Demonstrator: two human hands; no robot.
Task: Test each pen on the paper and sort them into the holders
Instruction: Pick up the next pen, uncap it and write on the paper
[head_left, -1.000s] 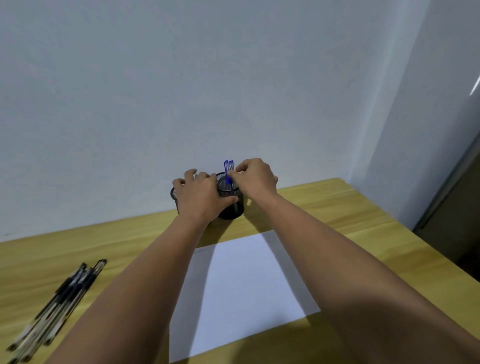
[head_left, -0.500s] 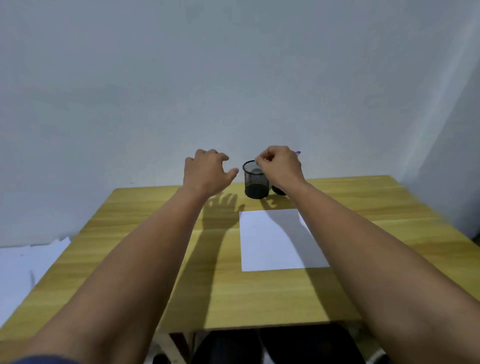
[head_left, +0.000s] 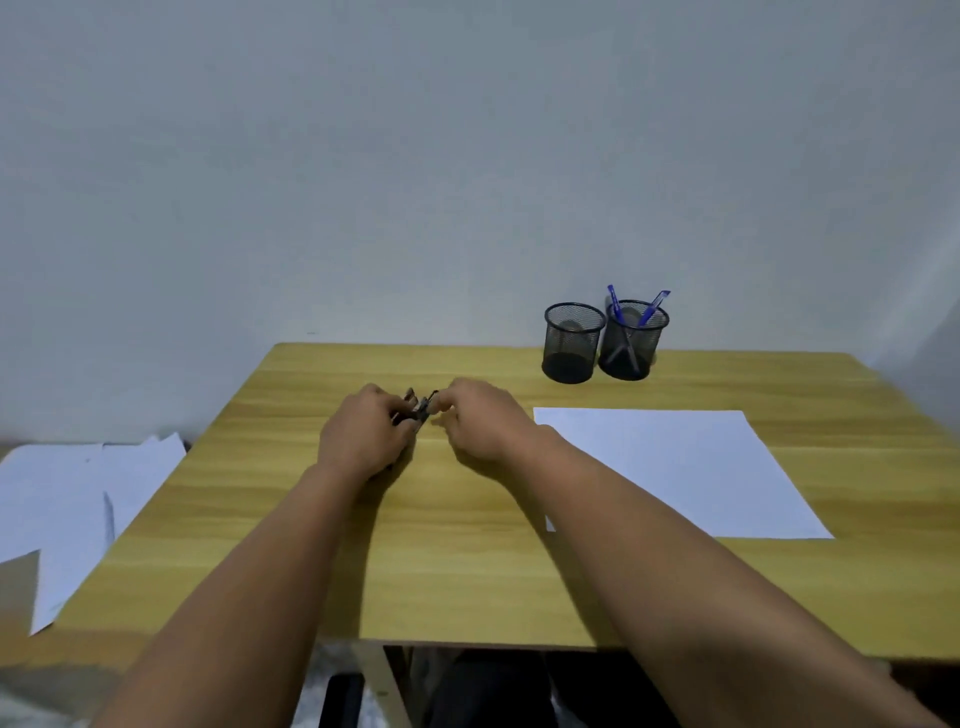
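Two black mesh holders stand at the back of the table: the left holder (head_left: 573, 343) has no pens in it, while the right holder (head_left: 632, 340) contains two blue pens (head_left: 649, 309). A white sheet of paper (head_left: 670, 467) lies flat on the right half. At the table's middle left, my left hand (head_left: 363, 434) is closed around a bunch of black pens (head_left: 415, 411), mostly hidden by the fingers. My right hand (head_left: 480, 421) pinches the end of one of those pens just to the right of my left hand.
The wooden table (head_left: 467, 561) ends close to me, with a white leg below its front edge. Loose white sheets (head_left: 72, 504) lie on the floor to the left. A plain wall stands right behind the holders.
Both hands have left the holders and come back to the table's middle left, where they now grip black pens. The blue pens stay in the right holder. The view has swung left.
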